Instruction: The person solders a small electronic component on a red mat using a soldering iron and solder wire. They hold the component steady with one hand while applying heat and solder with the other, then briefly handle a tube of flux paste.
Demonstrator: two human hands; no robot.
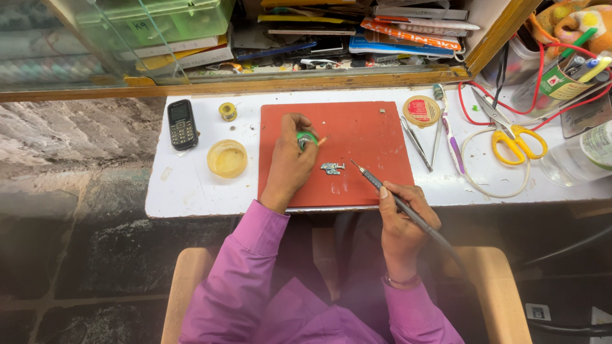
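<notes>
At the far left of the white tabletop (185,191) lies a black keypad phone (182,124), and just right of it stands a small yellow spool of wire (227,111). Below the spool sits a round yellow dish (227,158), close beside the left edge of a red mat (363,130) that covers the middle of the tabletop.

The left hand (290,159) rests on the left part of the mat, its fingers curled shut around a small green roll (306,139) with a short orange end poking out to the right. Just right of that hand, a small metal part (331,168) lies on the mat, apart from both hands.

The right hand (401,220) is at the front edge of the mat, closed in a pen grip on a slim soldering iron (382,188); its tip points up and left, ending near the metal part without touching it.

Right of the mat lie tweezers (417,145), a round tin with a red top (421,110), a purple and white toothbrush (450,135), and then yellow-handled scissors (513,134) among red and white cords. A clear bottle (583,156) lies at the far right edge.
</notes>
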